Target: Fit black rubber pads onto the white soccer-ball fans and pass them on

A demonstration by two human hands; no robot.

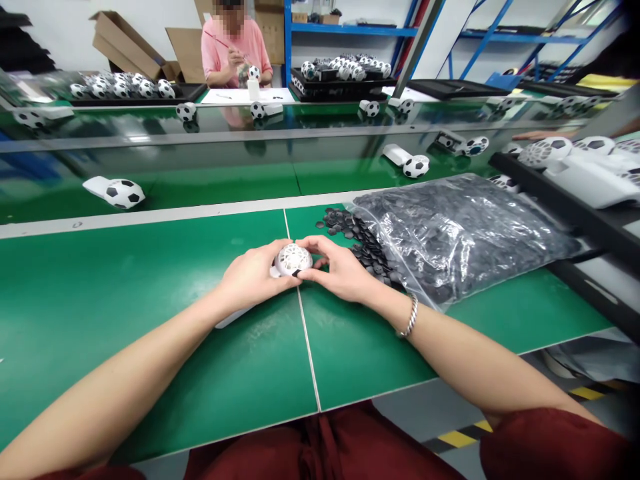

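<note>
Both my hands meet around a white football-shaped plastic piece (294,259) just above the green tabletop. Its openwork face points up, and a black patch shows at its lower edge. My left hand (257,272) is closed around its left side; a white flat handle runs out beneath that palm. The fingers and thumb of my right hand (337,268) pinch its right edge. Behind my right hand, many loose black patches (370,250) spill from a clear plastic bag (465,233) full of them.
Across the table's far edge, a green conveyor (210,170) carries several football-shaped pieces, one (124,193) at left and another (416,166) at right. Black trays (575,200) of white pieces stand at far right. Opposite, a person in pink (257,40) works beside stacked trays (340,90).
</note>
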